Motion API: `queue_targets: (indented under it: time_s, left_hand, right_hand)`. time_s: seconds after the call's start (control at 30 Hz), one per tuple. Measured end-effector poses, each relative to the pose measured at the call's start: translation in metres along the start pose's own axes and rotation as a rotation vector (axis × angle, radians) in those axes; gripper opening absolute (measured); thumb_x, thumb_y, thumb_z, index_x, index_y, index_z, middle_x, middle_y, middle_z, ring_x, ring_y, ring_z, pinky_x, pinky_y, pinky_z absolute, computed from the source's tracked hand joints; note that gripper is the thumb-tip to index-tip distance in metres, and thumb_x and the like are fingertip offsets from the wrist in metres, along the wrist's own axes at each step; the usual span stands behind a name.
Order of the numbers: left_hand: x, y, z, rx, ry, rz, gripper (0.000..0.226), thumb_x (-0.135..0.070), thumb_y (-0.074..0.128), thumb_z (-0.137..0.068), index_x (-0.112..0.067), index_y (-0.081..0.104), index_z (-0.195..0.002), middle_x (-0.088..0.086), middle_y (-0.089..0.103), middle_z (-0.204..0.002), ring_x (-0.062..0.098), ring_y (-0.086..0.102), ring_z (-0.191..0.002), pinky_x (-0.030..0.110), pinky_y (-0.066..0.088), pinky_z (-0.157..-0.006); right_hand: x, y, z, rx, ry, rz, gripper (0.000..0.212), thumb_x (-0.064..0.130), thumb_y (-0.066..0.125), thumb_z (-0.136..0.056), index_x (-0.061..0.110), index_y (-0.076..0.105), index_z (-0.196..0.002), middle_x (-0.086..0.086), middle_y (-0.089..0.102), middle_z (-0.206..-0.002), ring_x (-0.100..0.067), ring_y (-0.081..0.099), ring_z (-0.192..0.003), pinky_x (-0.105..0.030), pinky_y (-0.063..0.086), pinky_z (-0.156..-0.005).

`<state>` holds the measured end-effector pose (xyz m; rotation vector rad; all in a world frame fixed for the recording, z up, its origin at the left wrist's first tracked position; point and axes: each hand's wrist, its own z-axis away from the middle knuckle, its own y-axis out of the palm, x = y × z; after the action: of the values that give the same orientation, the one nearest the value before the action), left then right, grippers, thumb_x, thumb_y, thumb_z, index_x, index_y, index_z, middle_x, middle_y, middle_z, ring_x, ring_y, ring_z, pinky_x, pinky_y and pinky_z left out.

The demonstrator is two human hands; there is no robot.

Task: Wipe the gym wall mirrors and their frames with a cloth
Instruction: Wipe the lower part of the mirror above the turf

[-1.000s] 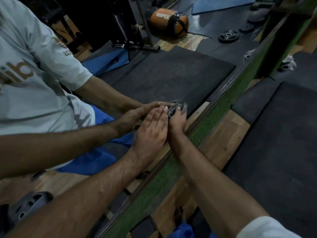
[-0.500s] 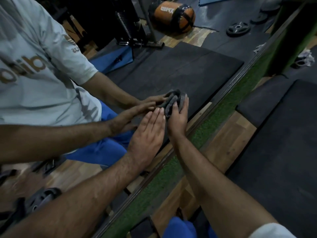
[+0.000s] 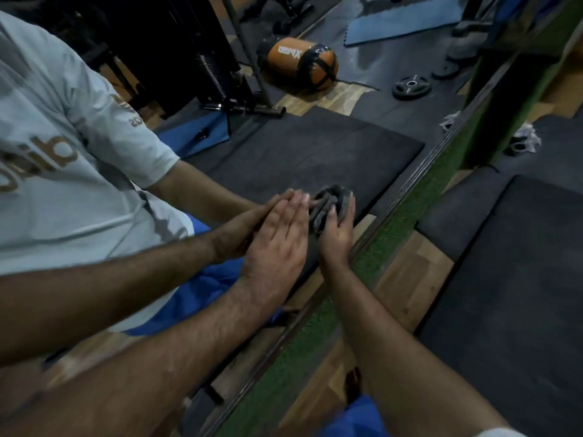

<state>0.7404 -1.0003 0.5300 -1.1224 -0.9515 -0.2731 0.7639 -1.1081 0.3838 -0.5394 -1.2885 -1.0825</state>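
Right hand (image 3: 336, 234) presses cloth (image 3: 328, 203) on mirror (image 3: 315, 152), now slid higher from frame (image 3: 407, 190); left hand (image 3: 277, 247) flat, fingers straight. Glass wiping underway.

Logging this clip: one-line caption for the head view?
Right hand presses a grey cloth against the mirror near its frame; left hand flat beside it.
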Motion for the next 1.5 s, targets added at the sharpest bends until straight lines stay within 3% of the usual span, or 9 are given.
queue_targets:
  time_s: [0.17,0.43,0.6,0.83,1.07,1.17,1.33,1.4,1.5]
  left_hand:
    - [-0.01,-0.004,-0.029,0.05,0.048,0.076,0.08,-0.024,0.027,-0.108,0.021,-0.034,-0.133,0.037,-0.05,-0.134,0.045,-0.046,-0.126,0.054,-0.03,-0.104]
    - [-0.012,-0.024,-0.067,0.052,0.057,0.112,0.075,-0.029,0.024,-0.107,0.021,-0.019,-0.142,0.038,-0.028,-0.155,0.047,-0.027,-0.147,0.055,-0.022,-0.115]
    - [-0.018,-0.035,-0.087,0.087,0.081,0.153,0.064,-0.019,0.009,-0.101,0.015,-0.016,-0.15,0.033,-0.039,-0.148,0.043,-0.036,-0.141,0.053,-0.024,-0.114]
    - [-0.028,-0.052,-0.15,0.04,0.086,0.12,0.065,-0.021,0.022,-0.105,0.015,-0.006,-0.153,0.035,-0.015,-0.161,0.045,-0.016,-0.151,0.054,-0.022,-0.114]
    - [-0.05,-0.06,-0.185,0.101,0.056,0.127,0.065,-0.019,0.012,-0.1,0.012,-0.009,-0.153,0.032,-0.016,-0.162,0.042,-0.016,-0.152,0.052,-0.02,-0.116]
    - [-0.052,-0.063,-0.203,0.043,0.039,0.16,0.063,-0.021,0.024,-0.106,0.01,0.001,-0.155,0.03,-0.008,-0.165,0.041,-0.009,-0.154,0.052,-0.017,-0.118]
    - [-0.056,-0.075,-0.236,0.01,0.037,0.149,0.062,-0.022,0.021,-0.105,0.009,0.006,-0.156,0.03,-0.003,-0.165,0.04,-0.006,-0.154,0.051,-0.016,-0.119]
    - [-0.057,-0.079,-0.247,0.031,0.017,0.145,0.062,-0.022,0.018,-0.106,0.011,0.002,-0.155,0.031,-0.006,-0.164,0.041,-0.009,-0.154,0.052,-0.017,-0.118]
    - [-0.062,-0.08,-0.261,-0.003,0.03,0.115,0.062,-0.02,0.014,-0.102,0.01,0.009,-0.156,0.03,0.003,-0.165,0.041,0.0,-0.154,0.052,-0.01,-0.121]
  right_hand:
    - [-0.006,0.004,-0.001,-0.067,0.482,-0.293,0.047,0.024,0.037,-0.114,0.019,0.035,-0.16,-0.011,0.051,-0.152,-0.028,0.055,-0.135,-0.042,0.047,-0.113]
    - [0.042,-0.014,-0.048,-0.008,-0.052,0.065,0.054,0.027,0.044,-0.108,0.019,0.034,-0.16,-0.004,0.033,-0.167,-0.02,0.028,-0.155,-0.035,0.027,-0.126]
    - [0.025,-0.027,-0.066,0.021,0.576,-0.299,0.04,0.016,0.037,-0.113,0.011,0.043,-0.152,-0.023,0.056,-0.146,-0.031,0.061,-0.118,-0.043,0.048,-0.106]
    - [0.073,-0.041,-0.154,0.025,0.055,-0.023,0.058,0.029,0.052,-0.105,0.018,0.035,-0.16,-0.007,0.038,-0.165,-0.021,0.036,-0.152,-0.039,0.031,-0.125]
    - [0.055,-0.057,-0.171,0.09,0.451,-0.297,0.049,0.032,0.045,-0.11,0.02,0.038,-0.157,-0.014,0.056,-0.148,-0.031,0.059,-0.132,-0.047,0.049,-0.112]
    - [0.087,-0.053,-0.207,0.054,0.218,-0.159,0.077,0.056,0.054,-0.091,0.026,0.037,-0.159,-0.003,0.039,-0.164,-0.022,0.037,-0.152,-0.048,0.031,-0.126]
    - [0.1,-0.071,-0.226,0.144,-0.213,0.1,0.057,0.028,0.046,-0.11,0.025,0.025,-0.163,0.0,0.018,-0.173,-0.013,0.012,-0.16,-0.026,0.019,-0.126]
    - [0.062,-0.081,-0.23,0.155,0.023,0.078,0.054,0.04,0.044,-0.108,0.031,0.031,-0.16,-0.004,0.038,-0.162,-0.015,0.041,-0.148,-0.032,0.04,-0.117]
    - [0.052,-0.093,-0.249,0.164,0.358,-0.166,0.025,0.031,0.044,-0.11,0.021,0.051,-0.132,-0.006,0.065,-0.112,-0.013,0.07,-0.091,-0.033,0.06,-0.079]
